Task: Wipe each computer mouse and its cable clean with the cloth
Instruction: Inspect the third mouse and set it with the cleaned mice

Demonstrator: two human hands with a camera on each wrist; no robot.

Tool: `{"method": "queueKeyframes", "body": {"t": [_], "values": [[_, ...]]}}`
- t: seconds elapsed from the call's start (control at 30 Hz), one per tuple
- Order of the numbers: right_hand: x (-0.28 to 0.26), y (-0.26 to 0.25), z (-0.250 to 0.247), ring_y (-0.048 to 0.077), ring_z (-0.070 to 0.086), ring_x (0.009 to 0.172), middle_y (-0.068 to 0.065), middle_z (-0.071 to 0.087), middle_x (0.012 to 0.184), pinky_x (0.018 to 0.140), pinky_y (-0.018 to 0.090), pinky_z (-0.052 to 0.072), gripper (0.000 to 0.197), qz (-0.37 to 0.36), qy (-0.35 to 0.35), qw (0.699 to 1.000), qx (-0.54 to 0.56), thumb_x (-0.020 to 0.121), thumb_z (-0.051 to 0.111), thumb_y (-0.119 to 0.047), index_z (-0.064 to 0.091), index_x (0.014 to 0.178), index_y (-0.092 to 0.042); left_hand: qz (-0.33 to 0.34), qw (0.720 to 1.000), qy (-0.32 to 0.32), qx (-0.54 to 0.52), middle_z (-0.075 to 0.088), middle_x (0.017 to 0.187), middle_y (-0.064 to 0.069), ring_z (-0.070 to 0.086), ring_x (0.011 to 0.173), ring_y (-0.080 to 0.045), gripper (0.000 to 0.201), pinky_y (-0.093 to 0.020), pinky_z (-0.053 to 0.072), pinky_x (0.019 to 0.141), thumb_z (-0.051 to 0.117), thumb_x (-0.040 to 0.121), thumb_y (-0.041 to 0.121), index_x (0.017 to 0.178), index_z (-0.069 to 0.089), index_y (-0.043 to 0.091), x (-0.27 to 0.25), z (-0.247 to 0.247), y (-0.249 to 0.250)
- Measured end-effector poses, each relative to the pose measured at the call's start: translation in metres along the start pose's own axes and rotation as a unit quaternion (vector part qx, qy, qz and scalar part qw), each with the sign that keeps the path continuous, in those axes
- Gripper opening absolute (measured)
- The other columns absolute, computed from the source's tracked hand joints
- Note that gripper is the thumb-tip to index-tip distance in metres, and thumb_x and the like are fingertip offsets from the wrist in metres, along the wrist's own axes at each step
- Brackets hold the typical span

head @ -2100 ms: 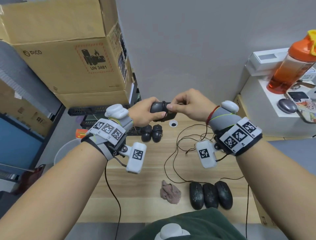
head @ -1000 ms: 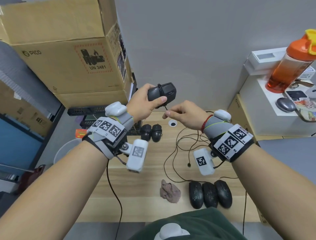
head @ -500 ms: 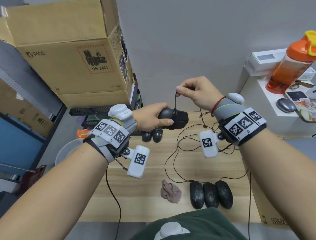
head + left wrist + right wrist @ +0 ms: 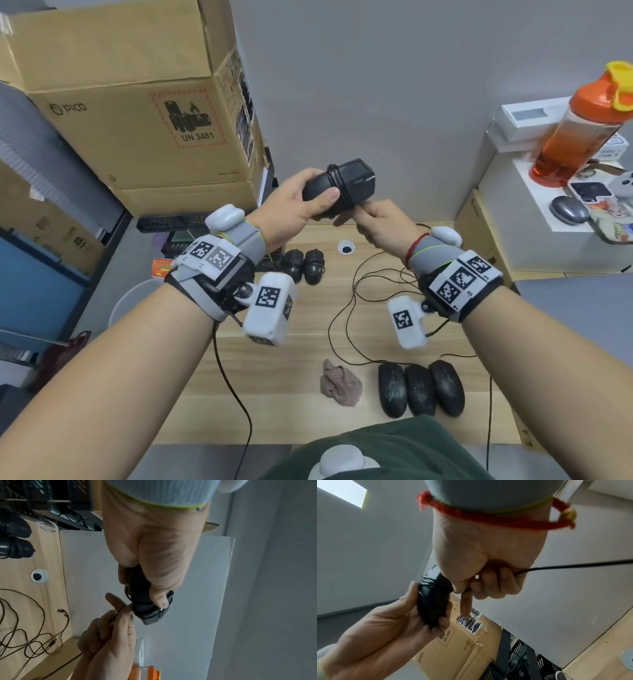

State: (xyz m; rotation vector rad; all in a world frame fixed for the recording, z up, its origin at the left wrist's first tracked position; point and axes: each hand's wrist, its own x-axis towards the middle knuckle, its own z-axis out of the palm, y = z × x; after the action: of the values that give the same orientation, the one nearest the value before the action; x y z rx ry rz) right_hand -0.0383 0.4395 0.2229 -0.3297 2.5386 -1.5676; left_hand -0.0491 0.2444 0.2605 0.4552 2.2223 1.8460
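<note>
My left hand point(image 4: 291, 209) grips the mouse point(image 4: 339, 186) steady so my right hand point(image 4: 383, 226), pinching its cable point(image 4: 573, 565), can coil it round tight.

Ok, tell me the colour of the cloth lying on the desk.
The cloth is a dusty pinkish brown, seen best in the head view.

— Where's the held mouse point(image 4: 339, 190)?
— Frame centre, above the desk point(image 4: 281, 377), left hand point(image 4: 291, 209) left of it, right hand point(image 4: 380, 224) lower right.
— And the cloth point(image 4: 339, 383)?
— Lower centre on the desk, three mice point(image 4: 421, 389) just right. Two mice point(image 4: 303, 265) sit mid-frame behind; cardboard box point(image 4: 120, 102) upper left, bottle point(image 4: 579, 130) upper right.
</note>
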Motion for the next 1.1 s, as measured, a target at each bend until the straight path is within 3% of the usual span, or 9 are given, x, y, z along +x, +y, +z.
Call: {"method": "queueKeyframes", "body": {"t": [0.2,0.33,0.5,0.6,0.7,0.8,0.9,0.97,1.1], "values": [[-0.010,-0.012,0.004,0.008,0.033,0.041,-0.008,0.026,0.045,0.046,0.016,0.027,0.028,-0.031,-0.060,0.990,-0.126,0.100,0.052,-0.037,0.076,0.097,-0.024,-0.056,0.994,0.087,0.022,0.067,0.113,-0.009,0.065,0.100,-0.020,0.042,-0.037,0.054,0.095,0.067,0.098,0.022,0.132,0.052,0.003,0.009,-0.011,-0.016],[-0.010,-0.029,-0.003,0.008,0.033,0.042,-0.007,0.036,0.046,0.046,0.016,0.026,0.022,-0.065,-0.073,0.987,-0.125,0.095,0.062,-0.034,0.077,0.083,-0.022,-0.083,0.968,0.045,0.232,0.065,0.093,0.002,0.063,0.078,-0.013,0.040,-0.029,0.051,0.073,0.070,0.095,0.030,0.127,0.055,0.010,0.005,-0.015,-0.023],[0.002,-0.041,-0.022,0.006,0.035,0.046,-0.012,0.041,0.043,0.049,0.016,0.027,0.021,-0.100,-0.016,0.986,-0.134,0.093,0.066,-0.030,0.075,0.078,-0.019,-0.120,0.913,-0.075,0.382,0.065,0.108,-0.002,0.061,0.097,-0.022,0.035,-0.036,0.049,0.089,0.067,0.097,0.036,0.123,0.055,0.017,-0.004,-0.013,-0.023],[0.007,-0.040,-0.027,0.005,0.040,0.046,-0.014,0.045,0.044,0.050,0.014,0.029,0.020,-0.106,-0.006,0.984,-0.143,0.094,0.064,-0.028,0.075,0.081,-0.018,-0.111,0.911,-0.131,0.375,0.063,0.099,0.002,0.060,0.089,-0.019,0.029,-0.032,0.047,0.078,0.065,0.097,0.037,0.117,0.055,0.018,-0.008,-0.008,-0.014],[0.012,-0.030,-0.029,0.002,0.040,0.054,-0.011,0.050,0.055,0.059,0.020,0.034,0.019,-0.096,0.013,0.990,-0.102,0.094,0.064,-0.029,0.073,0.079,-0.020,-0.085,0.919,-0.171,0.346,0.061,0.091,0.003,0.057,0.080,-0.015,0.026,-0.029,0.044,0.070,0.065,0.098,0.036,0.111,0.054,0.016,-0.008,-0.003,-0.005],[0.014,-0.018,-0.028,0.001,0.037,0.047,-0.014,0.046,0.049,0.050,0.014,0.031,0.021,-0.063,0.027,0.997,-0.040,0.096,0.063,-0.025,0.069,0.079,-0.013,-0.055,0.943,-0.189,0.269,0.065,0.100,-0.005,0.060,0.085,-0.014,0.038,-0.033,0.050,0.079,0.065,0.096,0.039,0.123,0.056,0.014,-0.011,-0.004,-0.001],[0.011,-0.003,-0.025,0.001,0.043,0.048,-0.013,0.054,0.051,0.050,0.017,0.035,0.021,-0.023,0.022,0.999,0.005,0.095,0.063,-0.014,0.069,0.075,-0.016,-0.051,0.976,-0.175,0.119,0.065,0.103,-0.011,0.063,0.088,-0.012,0.041,-0.026,0.052,0.078,0.065,0.097,0.029,0.130,0.055,0.008,-0.014,-0.003,0.001],[0.008,0.007,-0.018,0.007,0.038,0.045,-0.011,0.049,0.046,0.049,0.023,0.031,0.041,0.000,0.017,0.999,0.035,0.092,0.059,-0.001,0.066,0.060,-0.024,-0.060,0.988,-0.141,-0.010,0.063,0.108,-0.014,0.063,0.088,-0.015,0.044,-0.025,0.052,0.076,0.061,0.098,0.023,0.134,0.052,-0.001,-0.013,0.002,0.002],[0.002,0.011,0.000,0.011,0.038,0.043,-0.007,0.048,0.051,0.048,0.025,0.033,0.034,-0.001,0.011,0.999,0.044,0.100,0.053,-0.029,0.069,0.071,-0.022,-0.074,0.987,-0.032,-0.136,0.064,0.101,-0.012,0.062,0.083,-0.018,0.031,-0.025,0.050,0.073,0.045,0.108,0.024,0.121,0.056,-0.001,-0.008,0.008,0.003]]}}
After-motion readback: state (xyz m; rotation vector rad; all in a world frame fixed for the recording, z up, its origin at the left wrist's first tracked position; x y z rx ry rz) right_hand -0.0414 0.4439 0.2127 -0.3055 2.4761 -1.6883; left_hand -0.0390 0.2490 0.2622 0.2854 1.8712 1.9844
